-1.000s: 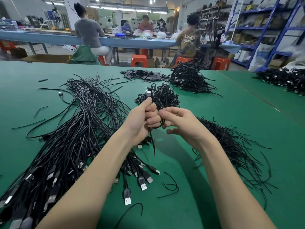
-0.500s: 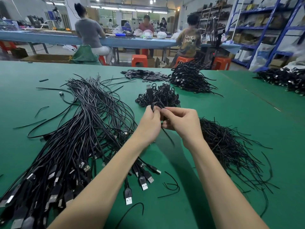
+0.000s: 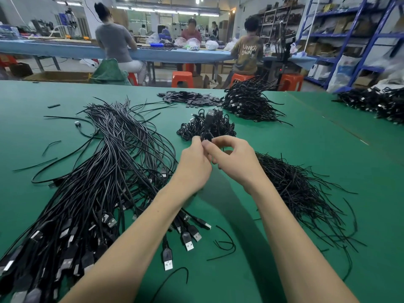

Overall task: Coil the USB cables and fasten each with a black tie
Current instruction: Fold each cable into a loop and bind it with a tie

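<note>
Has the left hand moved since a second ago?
Yes. The left hand has moved away from the person, up the green table, toward the small pile of coiled cables, nearer than before.

A factory assembly hall. Long green worktables point(image 3: 306, 149) carry heaped black cables point(image 3: 98, 171); workers on orange stools point(image 3: 182, 78) face blue storage racks point(image 3: 349, 36).

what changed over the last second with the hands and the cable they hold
Both hands, left hand and right hand, rose and moved away from the body toward the coiled pile, keeping hold of the cable; its plug now sticks up above the fingers, and the loose end that hung below them is gone. The piles on the table stayed put.
</note>
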